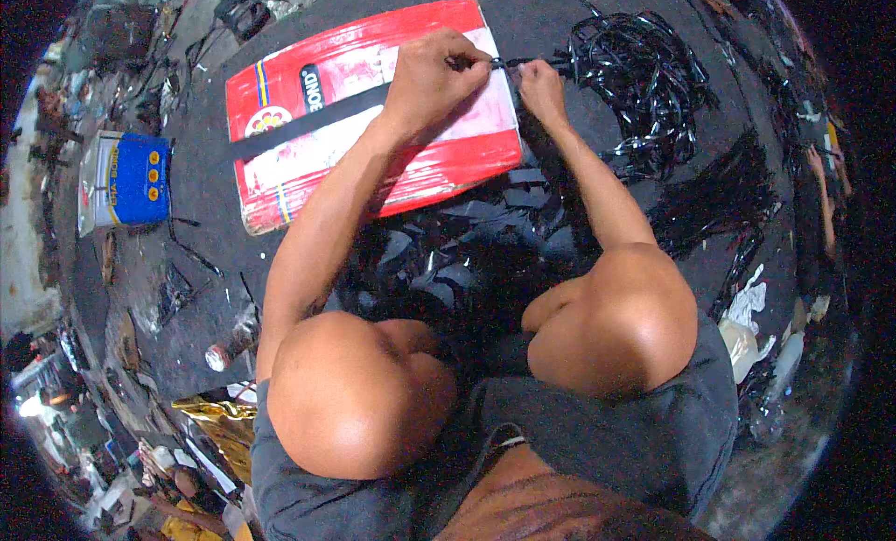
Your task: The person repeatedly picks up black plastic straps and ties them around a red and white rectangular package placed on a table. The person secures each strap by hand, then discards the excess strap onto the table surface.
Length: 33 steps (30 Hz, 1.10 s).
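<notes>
A flat red and white printed panel [476, 135] lies before me, with a wide black band [308, 133] across its face. Over the panel's right half, my left hand [434, 79] is closed in a pinch on a thin black strip [498, 63] at the right edge. Just beyond that edge my right hand [543, 91] is also closed, gripping the same strip a short way along. Between the two hands the strip looks stretched. To the right of my right hand is a tangled heap of shiny black strips [649, 84].
Black scraps [448, 252] lie between the panel and my knees. A bundle of thin black strands [714, 191] is at the right. Leftward stands a blue and white container [140, 179]. Gold sheeting [224, 429] and crumpled white plastic [742, 340] lie nearer. Another person [187, 499] shows at lower left.
</notes>
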{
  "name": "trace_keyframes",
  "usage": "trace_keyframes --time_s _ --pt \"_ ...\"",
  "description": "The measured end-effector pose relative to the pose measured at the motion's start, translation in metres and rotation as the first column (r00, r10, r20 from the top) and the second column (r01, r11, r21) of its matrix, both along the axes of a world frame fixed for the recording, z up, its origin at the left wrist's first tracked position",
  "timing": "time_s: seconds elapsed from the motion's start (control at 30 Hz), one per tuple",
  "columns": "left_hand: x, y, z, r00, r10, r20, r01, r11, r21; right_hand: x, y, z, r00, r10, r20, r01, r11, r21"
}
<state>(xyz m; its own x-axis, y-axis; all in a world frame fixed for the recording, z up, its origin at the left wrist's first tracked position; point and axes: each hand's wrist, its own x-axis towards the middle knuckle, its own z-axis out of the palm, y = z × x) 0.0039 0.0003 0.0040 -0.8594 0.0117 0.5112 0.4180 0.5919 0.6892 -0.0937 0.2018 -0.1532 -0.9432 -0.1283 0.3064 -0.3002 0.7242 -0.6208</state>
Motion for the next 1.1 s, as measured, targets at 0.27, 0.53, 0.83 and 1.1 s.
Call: trace_keyframes --time_s 0.27,0.53,0.83,1.1 --pt "-0.008 0.002 -0.003 1.000 -0.027 -0.013 0.027 0.999 0.024 -0.026 0.079 -0.010 0.944 -0.280 0.172 0.226 0.933 0.279" --pt "-0.003 -0.007 -0.009 1.000 -0.017 0.016 0.016 0.998 0.068 0.020 -0.061 0.130 0.949 0.194 -0.248 -0.257 0.933 -0.253" --pt "-0.005 0.000 -0.008 0.999 -0.017 0.044 0.013 0.996 0.089 -0.018 -0.006 -0.004 0.988 0.132 0.084 -0.111 0.971 -0.210" --pt "-0.004 -0.009 -0.012 0.999 -0.016 0.039 0.014 0.998 0.056 -0.004 0.022 -0.045 0.975 0.022 0.223 -0.064 0.980 0.187"
